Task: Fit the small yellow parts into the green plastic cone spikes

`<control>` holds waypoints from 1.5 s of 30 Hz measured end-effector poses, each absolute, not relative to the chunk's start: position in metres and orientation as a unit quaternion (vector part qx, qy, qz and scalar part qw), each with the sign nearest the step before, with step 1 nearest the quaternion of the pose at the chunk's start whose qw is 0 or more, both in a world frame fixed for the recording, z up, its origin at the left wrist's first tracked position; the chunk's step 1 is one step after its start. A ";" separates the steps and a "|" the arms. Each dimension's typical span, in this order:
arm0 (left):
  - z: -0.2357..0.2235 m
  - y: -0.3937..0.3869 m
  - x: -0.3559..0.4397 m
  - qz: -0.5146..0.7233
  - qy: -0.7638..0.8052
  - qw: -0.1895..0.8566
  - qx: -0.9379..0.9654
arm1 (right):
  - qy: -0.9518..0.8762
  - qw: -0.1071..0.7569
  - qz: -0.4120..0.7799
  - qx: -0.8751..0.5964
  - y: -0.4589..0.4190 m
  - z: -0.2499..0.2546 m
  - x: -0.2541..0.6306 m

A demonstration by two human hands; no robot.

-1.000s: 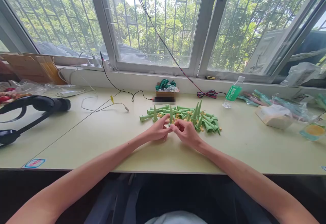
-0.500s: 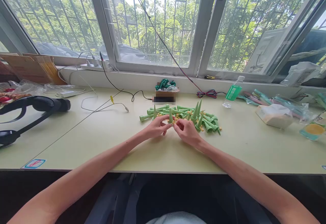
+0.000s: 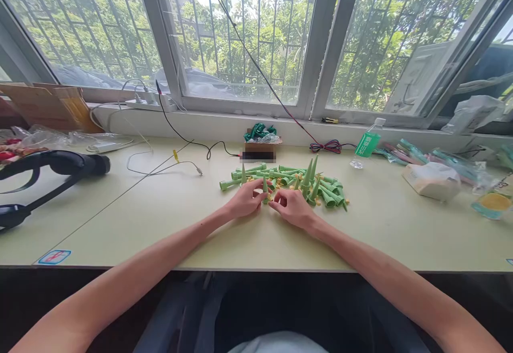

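My left hand point(image 3: 245, 200) grips a pointed green plastic spike point(image 3: 265, 185) by its lower part, tip up, just over the table. Close on its right, my right hand point(image 3: 294, 206) has thumb and forefinger pinched together beside the spike's base. A small yellow piece point(image 3: 270, 197) shows at those fingertips; whether it is pinched or fixed to the spike is unclear. Behind both hands lies a pile of green spikes point(image 3: 329, 199) mixed with small yellow-orange pieces point(image 3: 297, 175). Several spikes stand upright, among them a tall one point(image 3: 308, 175) behind my right hand and another point(image 3: 243, 175) behind my left.
A small box point(image 3: 262, 148) of dark green items stands behind the pile. A water bottle point(image 3: 366, 144) and a tissue pack point(image 3: 432, 181) are on the right. Cables point(image 3: 168, 167) and a black headset point(image 3: 56, 168) lie on the left. The table's front edge point(image 3: 260, 270) is near me.
My left hand and the spike have shifted slightly left and down. My right fingertips have moved a little lower and left, staying by the spike's base.
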State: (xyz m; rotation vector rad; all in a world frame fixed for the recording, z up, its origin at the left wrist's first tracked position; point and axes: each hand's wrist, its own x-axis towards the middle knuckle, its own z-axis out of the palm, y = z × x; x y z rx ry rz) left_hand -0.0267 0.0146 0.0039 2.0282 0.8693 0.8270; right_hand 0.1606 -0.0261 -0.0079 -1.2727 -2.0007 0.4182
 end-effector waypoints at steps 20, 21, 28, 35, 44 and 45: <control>0.008 0.015 -0.029 0.324 0.369 0.302 0.817 | -0.804 0.135 0.012 -0.579 -0.036 0.005 0.164; 0.008 0.015 -0.029 0.322 0.369 0.304 0.817 | -0.805 0.136 0.013 -0.577 -0.036 0.005 0.164; 0.010 0.015 -0.031 0.308 0.388 0.281 0.822 | -0.800 0.145 0.037 -0.581 -0.036 0.008 0.163; 0.019 0.011 -0.029 0.312 0.406 0.232 0.827 | -0.815 0.195 0.055 -0.543 -0.033 0.002 0.163; 0.018 0.011 -0.029 0.314 0.406 0.223 0.829 | -0.796 0.135 0.006 -0.591 -0.038 0.006 0.162; 0.018 0.011 -0.029 0.315 0.405 0.221 0.830 | -0.792 0.118 0.003 -0.598 -0.039 0.006 0.162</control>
